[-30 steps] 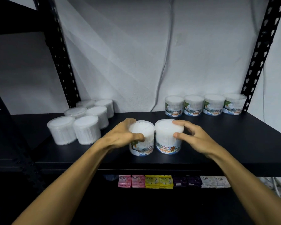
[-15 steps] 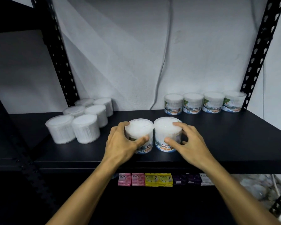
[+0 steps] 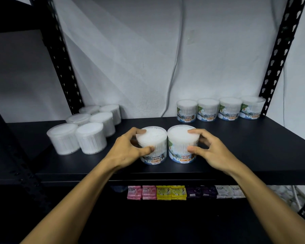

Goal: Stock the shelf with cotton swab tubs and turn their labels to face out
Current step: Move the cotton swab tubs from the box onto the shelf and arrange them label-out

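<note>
The left hand (image 3: 128,152) gripped the left tub (image 3: 152,147), thumb on its front wall and fingers curled over the far rim; the right hand (image 3: 212,152) clasped the right tub (image 3: 180,145) the same way. Both tubs stood upright, touching side by side, near the front edge of the black shelf (image 3: 236,155), "COTTON BUDS" labels facing out. They were squat clear-plastic cylinders packed with white swabs, flat lids frosted and smooth. The shelf board looked matte and dark, its front lip straight. Four more tubs (image 3: 220,110) stood in a row at the back right by the perforated upright (image 3: 278,55), labels outward. Six tubs (image 3: 84,131) clustered at the back left showed only plain white sides; any labels there were probably turned away, though the dim light made that hard to judge. Bare board lay open between the held pair and both groups. Below, soap packs (image 3: 183,191) lined the lower level.
</note>
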The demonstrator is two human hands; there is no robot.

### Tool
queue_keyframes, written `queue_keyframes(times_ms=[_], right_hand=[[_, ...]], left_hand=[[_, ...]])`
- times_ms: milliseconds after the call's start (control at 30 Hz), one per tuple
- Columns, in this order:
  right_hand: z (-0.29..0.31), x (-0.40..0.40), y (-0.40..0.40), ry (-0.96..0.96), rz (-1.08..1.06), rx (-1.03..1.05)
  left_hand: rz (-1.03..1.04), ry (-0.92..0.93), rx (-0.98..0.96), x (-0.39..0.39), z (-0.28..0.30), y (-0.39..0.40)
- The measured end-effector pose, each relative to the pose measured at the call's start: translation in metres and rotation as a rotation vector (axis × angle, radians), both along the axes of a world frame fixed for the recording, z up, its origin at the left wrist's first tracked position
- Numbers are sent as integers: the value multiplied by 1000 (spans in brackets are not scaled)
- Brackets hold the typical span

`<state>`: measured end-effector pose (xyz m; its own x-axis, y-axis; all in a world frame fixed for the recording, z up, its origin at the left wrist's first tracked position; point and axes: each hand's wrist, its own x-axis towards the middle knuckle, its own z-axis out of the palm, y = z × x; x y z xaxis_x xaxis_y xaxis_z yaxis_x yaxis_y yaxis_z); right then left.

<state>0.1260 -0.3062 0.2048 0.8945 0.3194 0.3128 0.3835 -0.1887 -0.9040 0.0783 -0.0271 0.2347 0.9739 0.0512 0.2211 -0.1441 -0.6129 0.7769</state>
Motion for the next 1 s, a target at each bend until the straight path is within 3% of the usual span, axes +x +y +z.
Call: queue_keyframes(times_ms=[367, 1000], right_hand=[[7, 8, -7, 41, 133, 28], [7, 9, -6, 34, 135, 41]], left_hand=[[-164, 29, 20, 7, 8, 11], [-215, 29, -14, 15, 4, 14]])
